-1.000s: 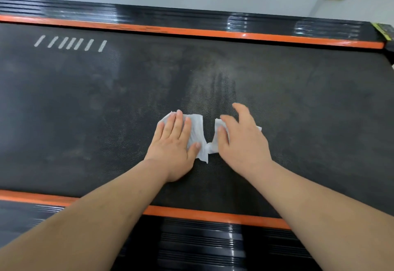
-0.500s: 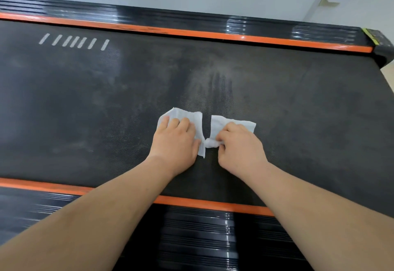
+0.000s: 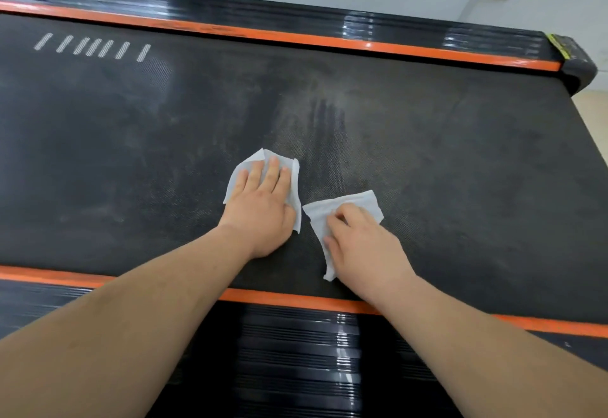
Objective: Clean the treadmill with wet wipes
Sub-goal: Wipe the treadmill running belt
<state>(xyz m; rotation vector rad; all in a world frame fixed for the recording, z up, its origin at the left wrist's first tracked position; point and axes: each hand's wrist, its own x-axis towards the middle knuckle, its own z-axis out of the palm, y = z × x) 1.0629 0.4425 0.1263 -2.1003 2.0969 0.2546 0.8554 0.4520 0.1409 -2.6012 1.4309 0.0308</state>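
Treadmill belt (image 3: 460, 170): its long axis runs left to right across the view, dipping slightly toward the right. The right end finishes at a black end cap (image 3: 575, 62) that carries a yellow label. White dashes (image 3: 95, 47) are printed on the belt at far left.

Edges: a far orange strip (image 3: 263, 34) and a near orange strip (image 3: 296, 299) border the belt. Outside them lie a ribbed black far side rail (image 3: 230, 9) and near side rail (image 3: 296, 351).

Left hand (image 3: 263, 200): laid flat, fingers straight and together, pressing the left wipe (image 3: 294, 187) onto the belt near its middle. The fingers point toward the far strip. Wipe corners show beyond the fingertips and along the thumb side.

Right hand (image 3: 358, 243): fingers curled, gripping the right wipe (image 3: 348, 207) against the belt. This wipe lies crumpled, with a tail trailing under the palm toward the near strip. It sits closer to the near strip than the left wipe does.

The two wipes lie just beside each other, and a thin line of belt shows between them.

A pale, dusty smear (image 3: 329, 111) marks the belt beyond the wipes.

Open room: bare belt extends widely left and right of both hands and on toward the far strip. Less belt lies between the right hand and the near strip.
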